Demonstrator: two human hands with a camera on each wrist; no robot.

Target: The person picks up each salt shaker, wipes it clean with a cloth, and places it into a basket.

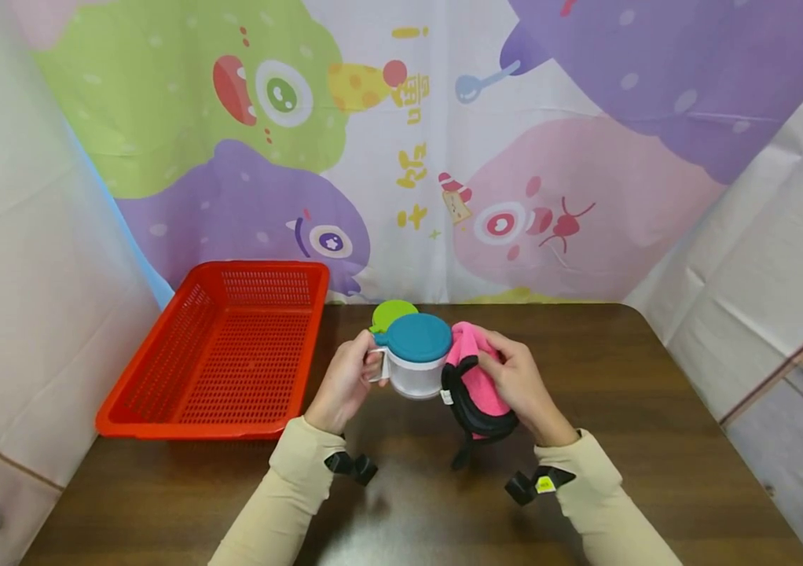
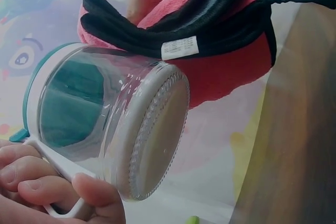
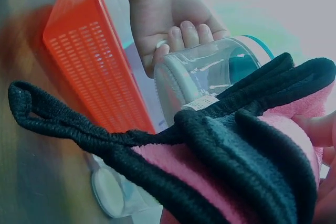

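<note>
My left hand (image 1: 343, 379) holds a clear jar (image 1: 416, 380) by its white handle (image 2: 64, 165), fingers curled round it. The jar has a teal lid (image 1: 419, 336), and in the left wrist view it tilts with its ridged base (image 2: 160, 135) showing. On the other side, my right hand (image 1: 518, 380) grips a pink cloth (image 1: 488, 387) with black trim, a small white tag (image 2: 179, 48) and a black hanging loop (image 3: 47, 111). The folded cloth lies right beside the jar's wall; whether they touch I cannot tell.
A red plastic basket (image 1: 214, 431) with slotted walls stands on the left of the brown wooden table (image 1: 628, 464). Behind the jar is a second container with a green lid (image 1: 394, 313); its clear body (image 3: 111, 192) shows low in the right wrist view. A cartoon-printed curtain (image 1: 401, 259) hangs behind the table.
</note>
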